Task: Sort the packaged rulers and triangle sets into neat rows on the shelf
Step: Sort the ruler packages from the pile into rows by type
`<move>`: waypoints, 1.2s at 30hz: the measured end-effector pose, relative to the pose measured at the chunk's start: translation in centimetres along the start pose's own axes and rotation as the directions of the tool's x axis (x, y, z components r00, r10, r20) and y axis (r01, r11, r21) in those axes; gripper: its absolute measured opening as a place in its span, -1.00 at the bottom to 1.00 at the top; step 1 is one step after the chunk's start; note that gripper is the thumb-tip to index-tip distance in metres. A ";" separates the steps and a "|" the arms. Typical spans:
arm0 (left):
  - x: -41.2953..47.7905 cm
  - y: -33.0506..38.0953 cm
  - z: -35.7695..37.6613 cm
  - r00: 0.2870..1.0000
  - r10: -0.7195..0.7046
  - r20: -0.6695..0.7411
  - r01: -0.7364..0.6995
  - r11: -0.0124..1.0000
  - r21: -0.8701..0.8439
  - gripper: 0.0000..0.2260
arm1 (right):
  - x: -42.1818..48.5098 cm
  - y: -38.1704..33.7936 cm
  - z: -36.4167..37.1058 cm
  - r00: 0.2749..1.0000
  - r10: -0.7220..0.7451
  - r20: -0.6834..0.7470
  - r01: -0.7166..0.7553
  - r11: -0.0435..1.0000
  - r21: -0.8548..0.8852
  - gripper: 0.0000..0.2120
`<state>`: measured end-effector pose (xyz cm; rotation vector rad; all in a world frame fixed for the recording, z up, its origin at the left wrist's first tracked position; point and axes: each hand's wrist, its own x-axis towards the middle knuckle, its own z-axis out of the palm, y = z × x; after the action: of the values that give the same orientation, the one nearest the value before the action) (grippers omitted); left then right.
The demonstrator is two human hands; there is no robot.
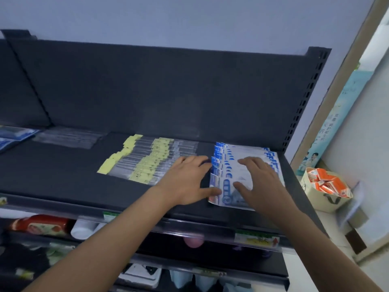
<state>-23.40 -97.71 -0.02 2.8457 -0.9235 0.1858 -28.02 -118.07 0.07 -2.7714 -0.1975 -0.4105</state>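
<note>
On the dark shelf (63,175) lies a fanned row of blue-and-white triangle set packs (242,154) at the right end. My left hand (187,180) lies flat against the row's left edge, thumb touching the front pack. My right hand (261,180) rests on top of the packs with fingers spread. To the left, a row of clear ruler packs with yellow labels (147,163) lies overlapped. More clear ruler packs (67,137) sit further back left.
Blue packets (12,135) lie at the far left of the shelf. The shelf's perforated upright (303,102) stands at the right. A round tub of orange packets (324,188) sits beyond the shelf end. Lower shelves hold bottles and boxes.
</note>
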 end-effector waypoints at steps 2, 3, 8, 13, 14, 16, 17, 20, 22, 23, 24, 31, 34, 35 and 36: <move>-2.3 -2.7 -1.9 0.998 -0.037 -0.055 0.040 0.998 0.046 -0.24 | 1.2 -4.0 0.8 0.999 -0.047 -0.024 0.047 0.999 0.010 -0.55; -3.7 -4.4 -2.7 0.994 -0.065 -0.086 0.072 0.993 0.089 -0.23 | 1.8 -6.2 1.3 0.997 -0.072 -0.036 0.073 0.997 0.014 -0.56; -11.8 -14.1 -6.6 0.945 -0.292 -0.146 0.321 0.911 0.258 -0.19 | 4.7 -18.0 5.2 0.982 -0.187 -0.009 0.187 0.982 -0.001 -0.42; -21.4 -25.8 -10.0 0.870 -0.483 -0.103 0.490 0.818 0.303 -0.09 | 7.4 -32.5 11.1 0.957 -0.280 0.069 0.280 0.960 0.014 -0.28; -23.3 -28.1 -10.7 0.853 -0.510 -0.113 0.518 0.800 0.303 -0.08 | 7.9 -35.2 12.2 0.952 -0.295 0.085 0.294 0.955 0.024 -0.26; -26.5 -32.3 -11.9 0.818 -0.557 -0.147 0.572 0.760 0.308 -0.07 | 9.1 -39.8 13.8 0.946 -0.306 0.105 0.301 0.952 0.060 -0.24; -27.9 -34.2 -12.6 0.798 -0.584 -0.152 0.599 0.738 0.310 -0.06 | 9.6 -41.8 14.4 0.943 -0.311 0.116 0.304 0.949 0.079 -0.25; -31.0 -39.4 -14.0 0.745 -0.654 -0.136 0.658 0.685 0.313 -0.07 | 11.5 -47.0 16.1 0.933 -0.336 0.128 0.318 0.938 0.139 -0.27; -32.1 -42.6 -14.4 0.729 -0.674 -0.120 0.669 0.666 0.330 -0.09 | 12.9 -49.8 17.2 0.932 -0.342 0.119 0.320 0.931 0.174 -0.30; -32.4 -44.1 -14.5 0.723 -0.680 -0.118 0.674 0.658 0.336 -0.10 | 13.7 -51.0 17.9 0.931 -0.346 0.119 0.321 0.928 0.187 -0.31; -32.6 -45.6 -14.5 0.716 -0.689 -0.117 0.681 0.651 0.336 -0.12 | 14.6 -52.2 18.5 0.928 -0.351 0.122 0.324 0.925 0.197 -0.33; -32.1 -55.8 -13.6 0.687 -0.727 0.010 0.688 0.655 0.313 -0.10 | 22.2 -58.9 25.0 0.897 -0.423 0.129 0.389 0.893 0.224 -0.52; -31.4 -60.5 -13.8 0.676 -0.736 0.043 0.691 0.652 0.311 -0.12 | 25.8 -61.6 28.2 0.872 -0.451 0.189 0.401 0.881 0.252 -0.52; -31.0 -62.0 -13.9 0.671 -0.739 0.057 0.691 0.652 0.313 -0.12 | 26.8 -62.4 29.2 0.862 -0.454 0.226 0.395 0.881 0.261 -0.51; -30.6 -63.5 -14.0 0.672 -0.737 0.072 0.687 0.657 0.311 -0.13 | 27.7 -63.2 30.1 0.852 -0.453 0.262 0.388 0.883 0.265 -0.51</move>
<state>-11.53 -26.91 2.58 3.2519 0.3130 -0.0764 -5.49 -46.22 0.37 -2.5581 -0.8918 -0.0315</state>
